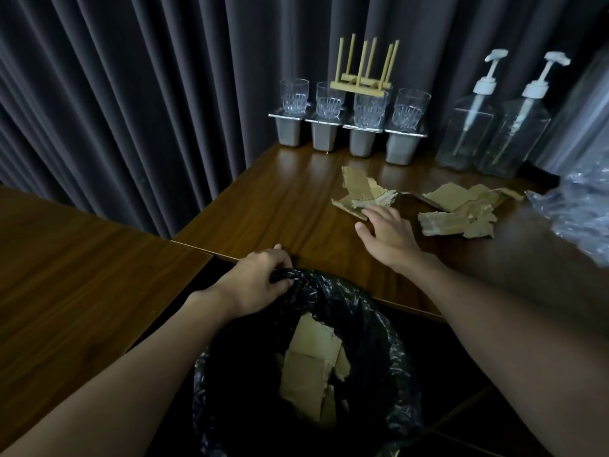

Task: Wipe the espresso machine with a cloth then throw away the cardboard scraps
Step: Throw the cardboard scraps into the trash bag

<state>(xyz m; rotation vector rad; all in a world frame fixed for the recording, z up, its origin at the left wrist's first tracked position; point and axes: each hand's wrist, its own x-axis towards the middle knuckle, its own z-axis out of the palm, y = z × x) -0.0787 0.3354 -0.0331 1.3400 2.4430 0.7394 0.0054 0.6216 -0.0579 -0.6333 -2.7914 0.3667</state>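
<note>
Torn cardboard scraps lie on the wooden counter (296, 199) in two heaps: a near heap (361, 192) and a larger heap (461, 211) to its right. My right hand (387, 234) reaches over the counter with fingers spread, its fingertips touching the near heap's edge. My left hand (260, 280) grips the rim of the black bin bag (369, 311), held just below the counter's front edge. Several cardboard pieces (311, 364) lie inside the bin. No espresso machine or cloth is in view.
Behind the scraps stand several glasses (329, 100) on metal containers (362, 143), a small wooden rack (365, 82) and two clear pump bottles (494, 133). Crumpled clear plastic (576, 209) lies at the right. A second wooden surface (72, 275) sits left; a dark curtain (131, 94) hangs behind.
</note>
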